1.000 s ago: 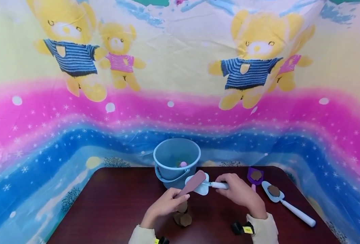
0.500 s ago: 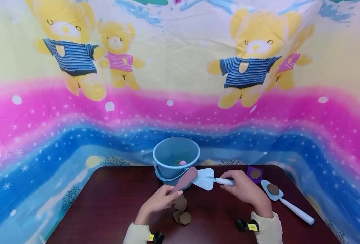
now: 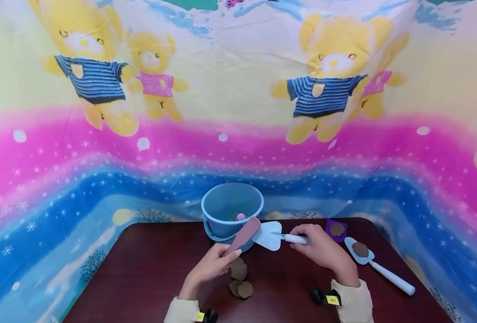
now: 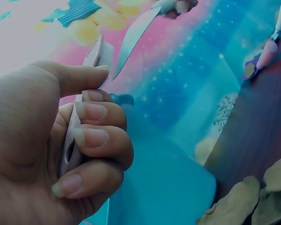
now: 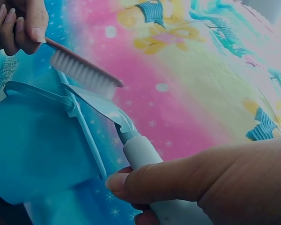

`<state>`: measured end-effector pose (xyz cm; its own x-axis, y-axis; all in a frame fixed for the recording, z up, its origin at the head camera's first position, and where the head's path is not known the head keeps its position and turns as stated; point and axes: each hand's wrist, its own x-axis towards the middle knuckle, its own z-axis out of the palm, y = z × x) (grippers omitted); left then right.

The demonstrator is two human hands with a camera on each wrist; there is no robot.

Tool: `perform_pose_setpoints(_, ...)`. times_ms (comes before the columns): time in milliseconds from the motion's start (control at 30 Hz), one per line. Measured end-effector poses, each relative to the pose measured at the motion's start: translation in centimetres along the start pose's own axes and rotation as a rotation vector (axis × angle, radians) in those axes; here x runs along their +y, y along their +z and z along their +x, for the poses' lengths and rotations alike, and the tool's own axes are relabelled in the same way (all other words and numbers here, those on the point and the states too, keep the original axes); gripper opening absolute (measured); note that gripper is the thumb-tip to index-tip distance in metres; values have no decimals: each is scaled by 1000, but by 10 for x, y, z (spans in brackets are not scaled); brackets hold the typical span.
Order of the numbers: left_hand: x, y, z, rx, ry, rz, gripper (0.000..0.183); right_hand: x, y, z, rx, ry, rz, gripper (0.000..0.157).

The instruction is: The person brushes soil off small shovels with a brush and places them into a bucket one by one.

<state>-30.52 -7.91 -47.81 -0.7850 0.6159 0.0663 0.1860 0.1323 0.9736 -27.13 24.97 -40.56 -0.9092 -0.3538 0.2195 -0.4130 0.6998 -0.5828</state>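
My left hand grips a pinkish-brown brush by its handle, fingers curled round it. White bristles on its underside show in the right wrist view. In my right hand is the white handle of a garden trowel with a pale blue blade. The brush head is close over the blade's tip; whether they touch I cannot tell. Both tools are held up by the front rim of a blue bucket. Inside the bucket a small pink round thing shows.
Brown clay-like lumps lie on the dark table below my left hand. To the right rest a purple scoop and a second trowel, each bearing a brown lump. A bear-printed cloth hangs behind.
The brush has slid left from across the trowel blade to its tip. The trowel has moved right and tilted. Over the last half second both hands have barely moved.
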Motion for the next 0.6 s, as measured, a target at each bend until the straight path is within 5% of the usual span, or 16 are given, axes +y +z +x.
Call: perform_pose_setpoints(600, 2, 23, 6, -59, 25, -41, 39, -10, 12, 3, -2, -1, -36, 11)
